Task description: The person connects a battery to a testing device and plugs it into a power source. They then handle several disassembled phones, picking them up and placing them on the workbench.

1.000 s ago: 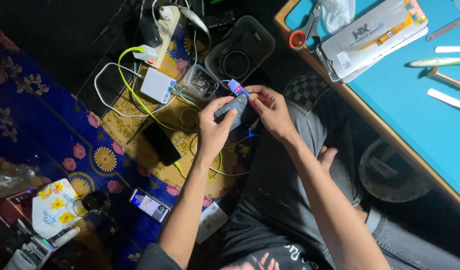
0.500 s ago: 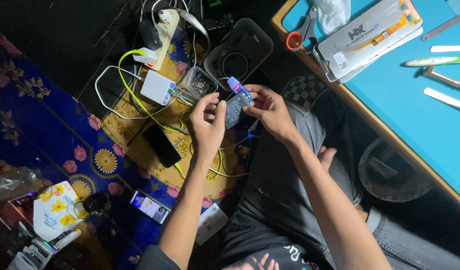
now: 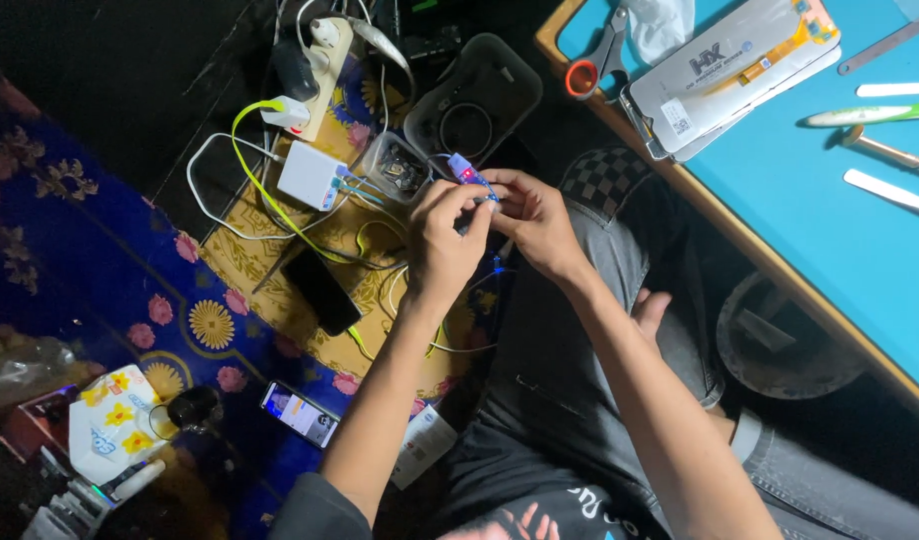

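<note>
My left hand (image 3: pixel 444 235) and my right hand (image 3: pixel 536 218) meet over my lap and pinch a small blue device (image 3: pixel 469 173) with a lit red spot, a cable hanging from it. Both hands close around it, the fingers hiding its lower part. A dark phone (image 3: pixel 323 289) lies face down on the patterned rug just left of my left hand. A white charger block (image 3: pixel 311 174) with blue plugs and a small clear box (image 3: pixel 401 170) sit just beyond the hands.
A clear plastic tray (image 3: pixel 475 100) holds a coiled cable. A power strip (image 3: pixel 320 62) with white and yellow-green cables lies at the top. The blue table (image 3: pixel 830 230) at right carries scissors (image 3: pixel 595 60), a phone screen part (image 3: pixel 730 70) and slim tools. A lit phone (image 3: pixel 300 412) rests lower left.
Both hands have drawn closer together around the blue device and shifted slightly towards the clear box; the left fingers now cover more of it.
</note>
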